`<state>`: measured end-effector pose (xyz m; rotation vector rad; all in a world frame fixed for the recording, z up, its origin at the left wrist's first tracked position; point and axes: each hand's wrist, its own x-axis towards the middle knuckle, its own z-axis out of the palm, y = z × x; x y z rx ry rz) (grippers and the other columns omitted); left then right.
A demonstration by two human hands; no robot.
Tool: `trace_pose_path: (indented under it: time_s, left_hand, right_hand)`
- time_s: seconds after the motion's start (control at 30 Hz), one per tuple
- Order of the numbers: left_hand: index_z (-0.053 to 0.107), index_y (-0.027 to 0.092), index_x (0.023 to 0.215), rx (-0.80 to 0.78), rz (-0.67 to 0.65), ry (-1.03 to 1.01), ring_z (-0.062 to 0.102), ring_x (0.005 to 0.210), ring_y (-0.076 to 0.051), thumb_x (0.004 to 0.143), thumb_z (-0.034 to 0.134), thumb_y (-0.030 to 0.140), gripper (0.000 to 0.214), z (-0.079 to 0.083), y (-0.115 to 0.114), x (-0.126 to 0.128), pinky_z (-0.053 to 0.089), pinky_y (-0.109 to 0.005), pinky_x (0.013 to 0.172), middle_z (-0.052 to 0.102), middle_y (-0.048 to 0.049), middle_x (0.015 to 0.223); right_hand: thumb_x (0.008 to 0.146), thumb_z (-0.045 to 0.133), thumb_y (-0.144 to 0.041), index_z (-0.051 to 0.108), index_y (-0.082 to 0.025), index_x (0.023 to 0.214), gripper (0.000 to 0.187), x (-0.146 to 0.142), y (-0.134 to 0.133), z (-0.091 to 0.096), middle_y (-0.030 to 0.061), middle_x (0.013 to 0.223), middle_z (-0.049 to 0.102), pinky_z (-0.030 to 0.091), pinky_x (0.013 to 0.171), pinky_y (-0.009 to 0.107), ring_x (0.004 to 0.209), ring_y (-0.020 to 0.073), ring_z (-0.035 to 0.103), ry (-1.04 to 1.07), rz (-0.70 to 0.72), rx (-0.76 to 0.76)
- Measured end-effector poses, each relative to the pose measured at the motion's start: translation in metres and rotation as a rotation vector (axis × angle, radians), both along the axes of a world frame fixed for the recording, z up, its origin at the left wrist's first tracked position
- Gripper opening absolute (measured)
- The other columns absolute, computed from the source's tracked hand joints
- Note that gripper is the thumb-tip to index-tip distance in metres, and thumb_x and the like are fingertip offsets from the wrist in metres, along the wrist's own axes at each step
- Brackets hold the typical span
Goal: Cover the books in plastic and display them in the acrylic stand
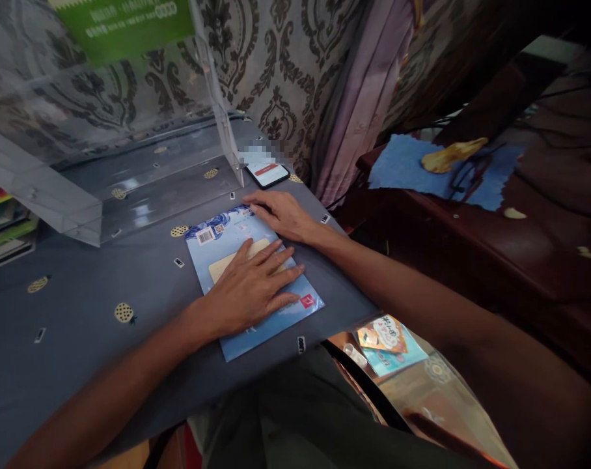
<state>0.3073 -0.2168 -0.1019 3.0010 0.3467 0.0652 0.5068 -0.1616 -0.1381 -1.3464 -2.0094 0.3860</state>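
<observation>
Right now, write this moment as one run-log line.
left hand: flat on blue booklet | right hand: on its far edge | phone: beyond, on table

phone [267, 172]: top blurred | booklet [256, 280]: middle hidden under left hand [249, 290]

Booklet [271, 322] on table [105, 286], likely phone [269, 172] behind

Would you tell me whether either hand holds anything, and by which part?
Nothing is gripped: left hand lies flat on the booklet's middle, right hand on its far corner.
</observation>
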Motion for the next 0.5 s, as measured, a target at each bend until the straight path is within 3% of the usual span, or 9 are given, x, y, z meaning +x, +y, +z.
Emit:
trace_pose_path:
  time_s: [0.1,0.27,0.5]
  left_hand:
    - [0.048,0.02,0.148,0.013,-0.002,-0.002,0.034,0.15,-0.03,0.106,0.022,0.055,0.061,0.0,-0.007,0.001,0.025,-0.058,0.12,0.048,-0.0127,0.155]
    - [0.051,0.035,0.146,-0.033,-0.066,0.008,0.032,0.151,-0.035,0.104,0.032,0.057,0.051,0.004,-0.013,0.0,0.025,-0.064,0.118,0.042,-0.01,0.159]
    - [0.048,0.03,0.148,-0.042,-0.096,0.025,0.031,0.15,-0.038,0.101,0.036,0.061,0.057,0.006,-0.024,0.0,0.025,-0.069,0.116,0.044,-0.0134,0.157]
  right_hand:
    - [0.101,0.044,-0.026,0.064,-0.015,0.128,0.035,0.0,0.0,-0.001,0.0106,0.124,0.072,0.051,0.099,0.039,0.114,0.0238,0.067,0.012,-0.003,-0.002]
    - [0.1,0.045,-0.025,0.065,-0.017,0.128,0.036,0.0,0.0,0.0,0.0097,0.124,0.072,0.051,0.099,0.038,0.114,0.0229,0.067,0.028,0.001,-0.004]
    - [0.099,0.044,-0.024,0.064,-0.018,0.129,0.036,-0.001,-0.001,0.002,0.0089,0.125,0.072,0.051,0.1,0.039,0.114,0.0233,0.067,0.024,-0.005,-0.035]
